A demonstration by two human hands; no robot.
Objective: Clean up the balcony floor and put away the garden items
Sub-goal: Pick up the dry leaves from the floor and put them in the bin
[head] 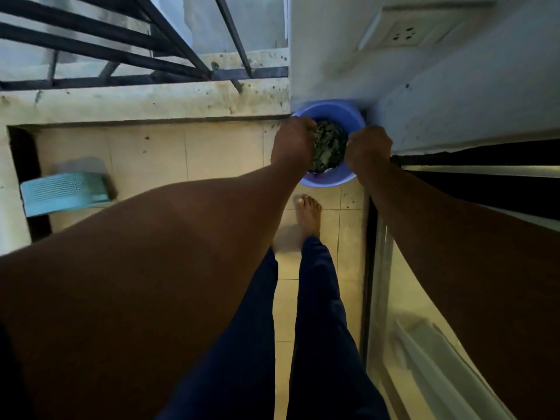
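- Nearest, we see our own legs in dark trousers and one bare foot (pixel 309 215) on the tiled balcony floor (pixel 212 153).
- Further out, both arms reach forward to a purple basin (pixel 333 112) of green leaves (pixel 328 144), held in the corner against the wall (pixel 424 95).
- Our left hand (pixel 292 144) curls over the basin's left rim; our right hand (pixel 368 150) grips its right rim, both equally near.
- Fingertips and the basin's underside are hidden, so we cannot tell whether it rests on the floor.
- Off left, a teal dustpan-like item (pixel 65 192) lies blurred.
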